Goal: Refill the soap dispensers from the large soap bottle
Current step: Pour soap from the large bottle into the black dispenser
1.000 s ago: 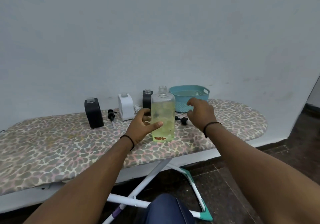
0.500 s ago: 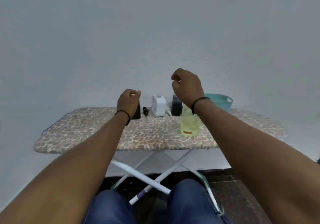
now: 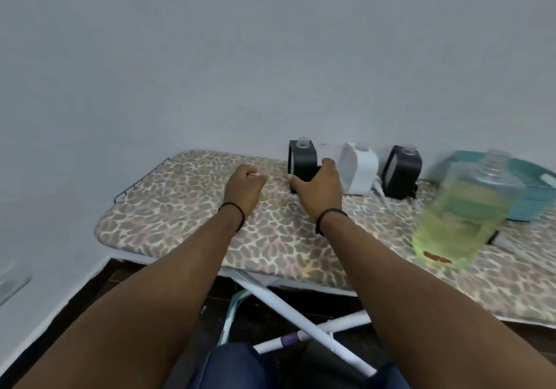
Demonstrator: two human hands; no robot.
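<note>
My right hand (image 3: pixel 319 191) is wrapped round the lower part of the left black dispenser (image 3: pixel 302 160), thumb on its left edge and fingers curled over its right side. My left hand (image 3: pixel 243 188) is clenched into a loose fist with nothing in it, hovering just above the ironing board (image 3: pixel 180 205) at about nine o'clock from the dispenser, near it but not touching.

The dispenser stands upright at the far edge of the board against the wall (image 3: pixel 270 57), its clear threaded neck open with no pump on it. At three o'clock from it, just beside my right hand, stands the white dispenser (image 3: pixel 358 167), and further along at three o'clock the second black dispenser (image 3: pixel 401 172), both upright with their necks bare.

The large soap bottle (image 3: pixel 463 211) stands at about four o'clock from my right hand, well apart from it, nearer my edge of the board. It is clear, uncapped, and more than half full of yellow-green soap; it is blurred. Behind it, at its one o'clock, sits the teal basket (image 3: pixel 529 196), partly hidden by the bottle. Something small and dark lies by the bottle's right side, too blurred to tell what.

Each wrist carries a thin black band.
</note>
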